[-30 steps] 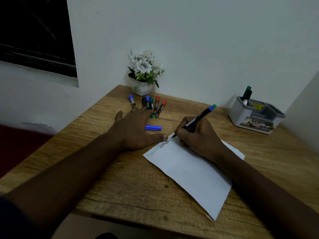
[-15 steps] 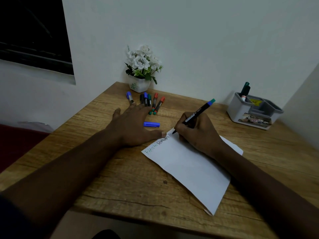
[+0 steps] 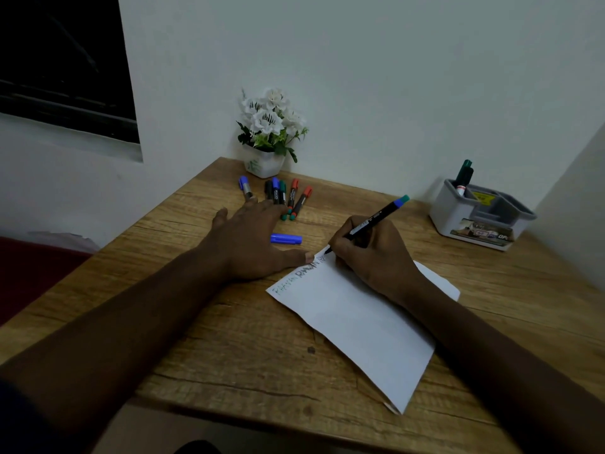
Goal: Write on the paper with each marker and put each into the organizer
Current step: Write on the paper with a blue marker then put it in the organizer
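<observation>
Writing is being done near the far corner of the paper [image 3: 360, 322] with a black-barrelled marker [image 3: 370, 224], which is pinched in the curled fingers [image 3: 343, 244] of the right hand [image 3: 376, 257], its tip set on the sheet beside words already written. The left hand [image 3: 248, 244] is laid flat on the surface [image 3: 229, 339] with straight fingers, nothing held, and only the thumb tip is pressed on the paper's edge. With so little pinned, the sheet could be dragged askew by a firm stroke, and ink could be run off the corner onto the wood. The loose blue cap [image 3: 285, 238], just beyond the thumb, could be knocked and rolled away. A row of unused markers [image 3: 288, 198] is laid near the flower pot [image 3: 265, 163], partly covered by the left fingertips. The organizer [image 3: 478, 221] is set well apart to the right, with markers [image 3: 465, 175] already stood in a far compartment.
</observation>
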Motion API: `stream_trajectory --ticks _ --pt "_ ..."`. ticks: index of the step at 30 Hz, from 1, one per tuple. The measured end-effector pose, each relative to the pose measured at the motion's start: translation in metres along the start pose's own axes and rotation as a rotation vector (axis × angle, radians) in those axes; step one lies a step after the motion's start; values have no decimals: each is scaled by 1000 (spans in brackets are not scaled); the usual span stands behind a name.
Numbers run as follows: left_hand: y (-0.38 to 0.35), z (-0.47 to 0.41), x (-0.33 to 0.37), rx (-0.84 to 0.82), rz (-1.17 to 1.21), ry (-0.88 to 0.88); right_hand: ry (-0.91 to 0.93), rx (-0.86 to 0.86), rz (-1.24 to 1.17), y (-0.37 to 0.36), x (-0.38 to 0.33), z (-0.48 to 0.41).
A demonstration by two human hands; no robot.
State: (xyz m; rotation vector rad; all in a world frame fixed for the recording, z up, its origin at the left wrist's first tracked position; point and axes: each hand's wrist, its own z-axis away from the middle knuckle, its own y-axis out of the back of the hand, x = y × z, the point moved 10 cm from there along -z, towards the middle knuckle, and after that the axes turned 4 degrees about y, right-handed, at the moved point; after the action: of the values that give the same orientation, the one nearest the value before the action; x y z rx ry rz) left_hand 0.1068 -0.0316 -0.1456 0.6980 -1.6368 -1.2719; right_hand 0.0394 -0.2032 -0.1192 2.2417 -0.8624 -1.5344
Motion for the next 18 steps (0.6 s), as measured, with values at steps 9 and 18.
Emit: stream_trajectory --ticks 9,18 --pt "1 1 -1 -5 2 13 -34 51 27 5 -1 1" --pt "2 1 0 4 26 3 -48 14 0 3 1 -2"
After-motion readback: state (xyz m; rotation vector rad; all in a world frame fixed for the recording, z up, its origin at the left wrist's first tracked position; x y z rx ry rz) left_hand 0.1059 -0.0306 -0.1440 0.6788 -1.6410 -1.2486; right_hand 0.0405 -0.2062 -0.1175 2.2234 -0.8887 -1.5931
